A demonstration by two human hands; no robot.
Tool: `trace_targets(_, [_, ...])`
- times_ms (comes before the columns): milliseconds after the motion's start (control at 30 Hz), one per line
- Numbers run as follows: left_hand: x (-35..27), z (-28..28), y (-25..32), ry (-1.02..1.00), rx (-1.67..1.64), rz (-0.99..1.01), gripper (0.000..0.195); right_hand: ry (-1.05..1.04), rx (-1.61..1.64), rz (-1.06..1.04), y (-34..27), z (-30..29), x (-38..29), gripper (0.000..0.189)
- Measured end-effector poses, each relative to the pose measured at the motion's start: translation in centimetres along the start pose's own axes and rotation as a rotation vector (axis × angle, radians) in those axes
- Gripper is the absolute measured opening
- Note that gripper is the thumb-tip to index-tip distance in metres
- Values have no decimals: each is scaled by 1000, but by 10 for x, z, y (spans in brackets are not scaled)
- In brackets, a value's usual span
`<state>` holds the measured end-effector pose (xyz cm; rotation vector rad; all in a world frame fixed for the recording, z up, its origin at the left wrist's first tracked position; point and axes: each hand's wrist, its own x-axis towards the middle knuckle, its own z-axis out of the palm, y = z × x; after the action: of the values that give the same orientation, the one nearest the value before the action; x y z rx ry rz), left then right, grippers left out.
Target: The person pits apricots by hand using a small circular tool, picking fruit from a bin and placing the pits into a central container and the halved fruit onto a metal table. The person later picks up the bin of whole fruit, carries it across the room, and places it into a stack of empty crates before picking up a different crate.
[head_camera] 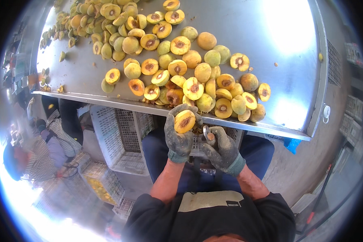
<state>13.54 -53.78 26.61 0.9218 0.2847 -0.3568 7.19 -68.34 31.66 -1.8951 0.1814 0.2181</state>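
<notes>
My left hand (179, 142), in a dirty dark work glove, cups a halved yellow peach (184, 121) just below the table's front edge. The peach's cut face is turned up and shows a brown hollow; whether a pit remains in it I cannot tell. My right hand (222, 151), gloved alike, grips a small tool with a curved metal end (206, 132). A brownish lump, perhaps a pit or the handle's end, shows by its thumb. The tool is apart from the peach. Just beyond both hands, halved peaches (193, 88) are heaped on the metal table (278, 99).
A larger pile of peach halves (109, 27) spreads to the far left. A raised metal rim (320, 69) bounds the right side. White plastic crates (109, 142) stand below the table. A co-worker (45, 145) sits at left; another crate (101, 184) holds yellow pieces.
</notes>
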Motion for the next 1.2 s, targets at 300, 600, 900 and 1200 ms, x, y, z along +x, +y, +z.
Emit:
trace_targets(300, [-13,-17,-28,-30,-218,-11,47,97,-110,87,29,37,-5,39])
trace_targets(600, [-80,-13,-41,-5,-268,1,54,351,-221,-209,51,82,-73,48])
trace_targets(900, [-162,-11,-34,-69,-35,196,44,406,-102,-234,40,101,-151,31])
trace_targets(1200, [-162,-23,-20,-211,134,202,52,175,27,-200,28,94,-167,27])
